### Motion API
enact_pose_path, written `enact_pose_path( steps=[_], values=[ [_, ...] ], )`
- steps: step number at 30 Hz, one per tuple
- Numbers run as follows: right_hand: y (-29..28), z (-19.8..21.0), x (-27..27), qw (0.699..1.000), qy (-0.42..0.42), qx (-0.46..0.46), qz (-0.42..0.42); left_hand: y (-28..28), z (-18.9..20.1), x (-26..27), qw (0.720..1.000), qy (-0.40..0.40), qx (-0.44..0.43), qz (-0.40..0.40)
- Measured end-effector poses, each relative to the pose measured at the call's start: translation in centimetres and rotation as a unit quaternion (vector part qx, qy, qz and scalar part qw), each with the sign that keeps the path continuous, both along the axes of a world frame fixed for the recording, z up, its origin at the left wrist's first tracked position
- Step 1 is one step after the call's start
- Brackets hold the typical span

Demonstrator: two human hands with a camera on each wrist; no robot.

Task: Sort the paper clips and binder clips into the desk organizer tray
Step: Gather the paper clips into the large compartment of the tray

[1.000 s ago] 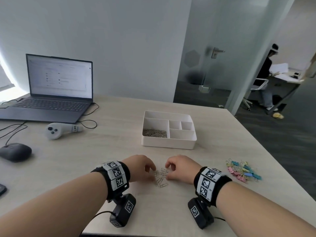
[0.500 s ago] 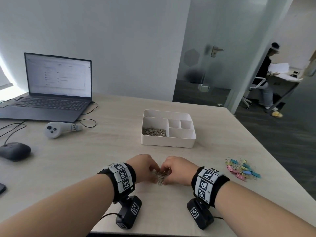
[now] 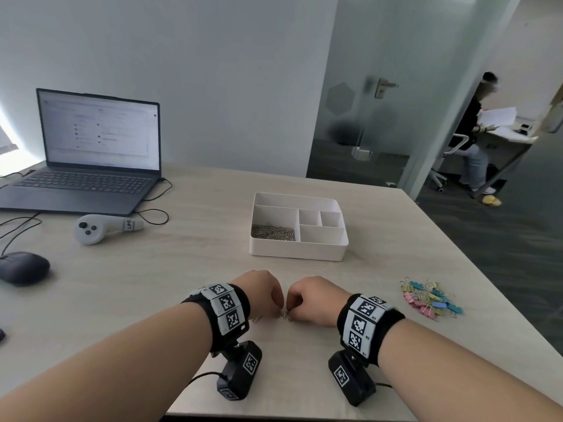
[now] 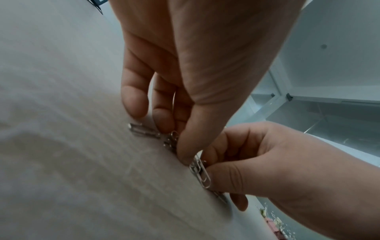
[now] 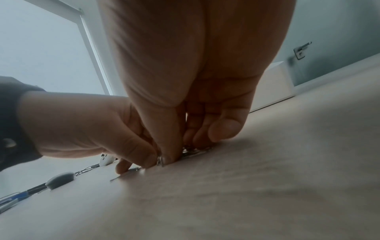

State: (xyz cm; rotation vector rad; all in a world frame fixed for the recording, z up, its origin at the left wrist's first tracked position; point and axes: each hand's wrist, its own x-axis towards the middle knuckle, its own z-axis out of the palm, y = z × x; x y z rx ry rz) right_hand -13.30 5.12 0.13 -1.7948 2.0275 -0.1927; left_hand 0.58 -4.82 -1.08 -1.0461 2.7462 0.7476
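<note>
Left hand [image 3: 259, 289] and right hand [image 3: 313, 300]: fingertips meeting, both pinching loose paper clips [image 3: 285, 314] on the table [image 3: 182, 269], near its front edge. Tray [image 3: 298, 254]: beyond, 1 compartment holding clips. Binder clips [image 3: 431, 300]: heaped near right edge.

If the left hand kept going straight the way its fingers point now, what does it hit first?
The left hand points down and inward. It would press onto the paper clips it pinches on the table, then meet the right hand just beyond; depth is unclear.
</note>
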Motion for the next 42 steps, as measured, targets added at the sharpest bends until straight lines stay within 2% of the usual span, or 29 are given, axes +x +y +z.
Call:
enact_pose_path(
  steps=[8,18,23,26,30,33,36,42],
  values=[
    [-0.1,-0.2,-0.1,0.999,-0.047,0.015,-0.016,-0.2,0.1,-0.5,0.999,-0.008,0.037,-0.004],
    [-0.7,-1.2,-1.4,0.994,-0.104,0.003,-0.034,-1.5,-0.2,0.8,0.995,0.063,0.073,-0.007],
    [-1.7,-1.8,-2.9,0.978,-0.177,-0.046,-0.097,-3.1,0.0,0.9,0.989,0.108,0.104,0.013],
    [-3.0,-1.8,-3.9,0.962,-0.206,-0.106,-0.142,-4.6,0.6,0.6,0.977,0.172,0.12,0.048],
    [-5.4,-0.8,-4.8,0.941,-0.222,-0.192,-0.17,-7.4,1.6,-0.4,0.956,0.268,0.042,0.109],
    [-7.6,0.2,-5.3,0.933,-0.191,-0.241,-0.188,-9.1,2.3,-1.2,0.942,0.298,-0.014,0.154],
    [-9.6,0.9,-5.8,0.938,-0.142,-0.248,-0.196,-10.3,2.9,-2.0,0.947,0.274,-0.06,0.155],
    [-11.7,1.4,-6.1,0.965,-0.06,-0.186,-0.175,-10.7,2.8,-2.8,0.963,0.205,-0.117,0.127]
  ],
)
